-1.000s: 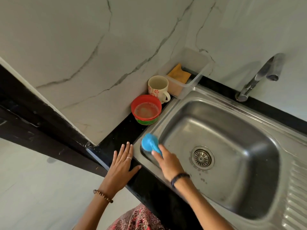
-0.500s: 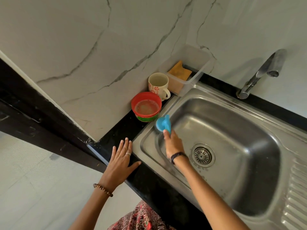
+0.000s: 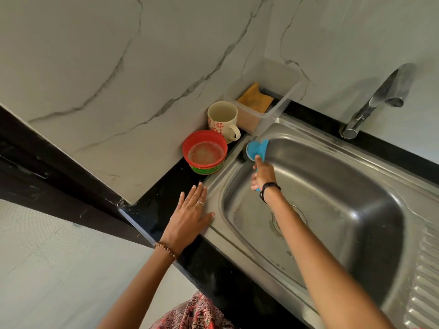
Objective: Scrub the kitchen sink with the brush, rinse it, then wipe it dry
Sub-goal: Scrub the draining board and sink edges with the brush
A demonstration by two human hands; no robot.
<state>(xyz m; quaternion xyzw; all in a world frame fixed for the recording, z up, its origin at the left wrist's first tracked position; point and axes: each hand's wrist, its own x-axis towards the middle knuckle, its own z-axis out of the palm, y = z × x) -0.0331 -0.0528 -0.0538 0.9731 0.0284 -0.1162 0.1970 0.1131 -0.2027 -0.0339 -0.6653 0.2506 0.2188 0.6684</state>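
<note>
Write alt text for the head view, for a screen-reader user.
A person's right hand holds a blue brush against the far left corner of a steel sink, while the left hand rests flat on the black counter beside it.

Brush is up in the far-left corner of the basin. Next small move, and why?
Probably drag the blue plastic brush, gripped by the right hand, along the steel sink's back wall toward the chrome tap: that wall looks unscrubbed, and the left hand braces on the rim.
</note>
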